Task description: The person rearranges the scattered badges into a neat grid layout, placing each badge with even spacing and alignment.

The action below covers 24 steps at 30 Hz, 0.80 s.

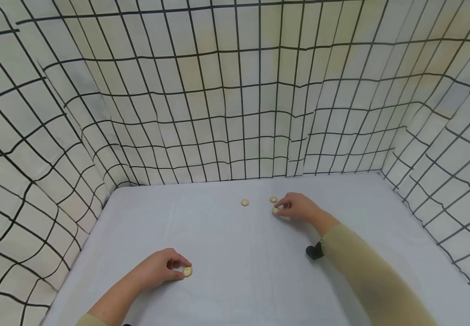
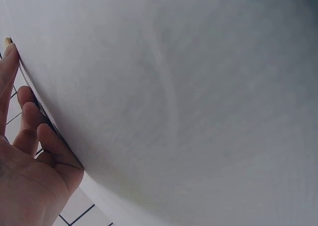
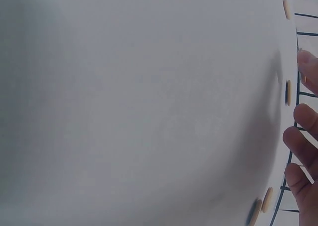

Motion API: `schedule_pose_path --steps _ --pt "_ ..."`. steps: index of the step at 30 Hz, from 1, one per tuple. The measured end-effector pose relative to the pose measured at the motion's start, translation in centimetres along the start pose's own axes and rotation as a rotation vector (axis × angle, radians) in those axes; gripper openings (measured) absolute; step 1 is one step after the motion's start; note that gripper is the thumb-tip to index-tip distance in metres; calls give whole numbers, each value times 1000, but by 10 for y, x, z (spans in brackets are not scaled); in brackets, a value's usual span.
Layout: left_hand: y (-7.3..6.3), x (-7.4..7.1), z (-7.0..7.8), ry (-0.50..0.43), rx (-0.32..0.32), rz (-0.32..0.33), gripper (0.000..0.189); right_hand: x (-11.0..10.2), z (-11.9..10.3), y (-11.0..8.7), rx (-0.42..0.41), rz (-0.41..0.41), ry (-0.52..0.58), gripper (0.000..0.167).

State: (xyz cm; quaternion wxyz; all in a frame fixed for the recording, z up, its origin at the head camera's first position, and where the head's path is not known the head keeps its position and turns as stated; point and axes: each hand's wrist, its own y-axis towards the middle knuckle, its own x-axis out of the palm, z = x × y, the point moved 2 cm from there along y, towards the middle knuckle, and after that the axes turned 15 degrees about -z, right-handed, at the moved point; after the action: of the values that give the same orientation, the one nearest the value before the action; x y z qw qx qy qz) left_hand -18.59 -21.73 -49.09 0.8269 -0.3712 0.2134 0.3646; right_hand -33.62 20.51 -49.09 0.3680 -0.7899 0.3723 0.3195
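My left hand (image 1: 156, 270) pinches a pale yellow, round button (image 1: 187, 272) between thumb and index finger, at the left front of the white table. In the left wrist view, a sliver of that button (image 2: 8, 40) shows past the fingertips, and the other fingers are bent. Farther off and to the right, my right hand (image 1: 298, 208) holds a similar button (image 1: 275, 210) by its edge, between thumb and index finger. Just behind it lies another button (image 1: 273, 199). A further button (image 1: 244, 203) is to the left of these.
White cloth covers the table (image 1: 226, 244). Black netting (image 1: 218, 117) over pale walls rises at the back and both sides. A small black piece (image 1: 314, 251) sits at the right sleeve's cuff. The right wrist view shows several buttons (image 3: 286, 9) edge-on along the cloth.
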Motion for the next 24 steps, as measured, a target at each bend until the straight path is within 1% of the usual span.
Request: schedule_pose_path --steps 9,15,22,24 --pt "0 0 -2 -1 17 -6 24 1 2 5 54 -13 15 25" --pt "0 0 -4 3 -5 1 24 3 1 8 25 -33 17 26" --pt "2 1 -3 4 -13 4 23 4 4 13 58 -27 11 24" --pt "2 1 -2 2 -16 4 23 5 5 13 55 -25 9 24"
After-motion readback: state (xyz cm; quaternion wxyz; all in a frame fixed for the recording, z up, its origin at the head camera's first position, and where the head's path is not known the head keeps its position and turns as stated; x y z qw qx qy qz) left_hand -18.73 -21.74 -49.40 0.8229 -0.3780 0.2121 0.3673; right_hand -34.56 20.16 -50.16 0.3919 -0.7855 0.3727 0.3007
